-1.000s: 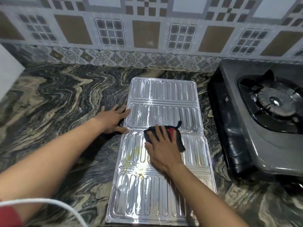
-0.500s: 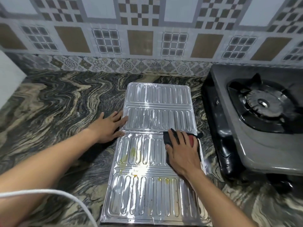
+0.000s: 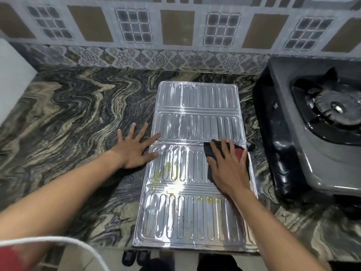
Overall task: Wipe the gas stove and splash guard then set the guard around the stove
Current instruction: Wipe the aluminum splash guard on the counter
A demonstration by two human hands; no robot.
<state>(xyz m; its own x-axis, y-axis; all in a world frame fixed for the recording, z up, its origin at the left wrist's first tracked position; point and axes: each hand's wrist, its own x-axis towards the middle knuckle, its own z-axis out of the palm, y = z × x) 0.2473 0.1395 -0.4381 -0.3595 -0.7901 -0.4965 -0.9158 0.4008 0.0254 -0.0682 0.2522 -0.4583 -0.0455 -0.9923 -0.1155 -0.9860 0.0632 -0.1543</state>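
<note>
Since a second ago my right hand [image 3: 228, 167] has slid the cloth [image 3: 239, 153] from the middle of the guard [image 3: 195, 192] over to its right edge, where it was already arriving half a second back; my left hand [image 3: 134, 151] has stayed put at the left edge. The right hand lies flat, fingers together and stretched forward, pressing the cloth down rather than gripping it. The cloth is dark with a red patch, soft and crumpled, one corner poking past the guard's rim. My left hand is spread wide and holds nothing: palm on the counter [image 3: 78, 114], thumb and forefinger tips resting on the guard near its fold. The guard lies flat on the counter, unfolded, just left of the stove [image 3: 312, 133] and apart from it. It is thin, shiny foil-like metal, stamped with rows of long rounded ribs in four panels, with yellowish grease spots on the nearer panels and a bright glare in the middle. The counter is polished stone with wavy black and cream veins. The stove is grey with a black side and a round ridged burner [image 3: 336, 109] under black pan supports. Patterned tiles [image 3: 175, 28] cover the wall behind.
</note>
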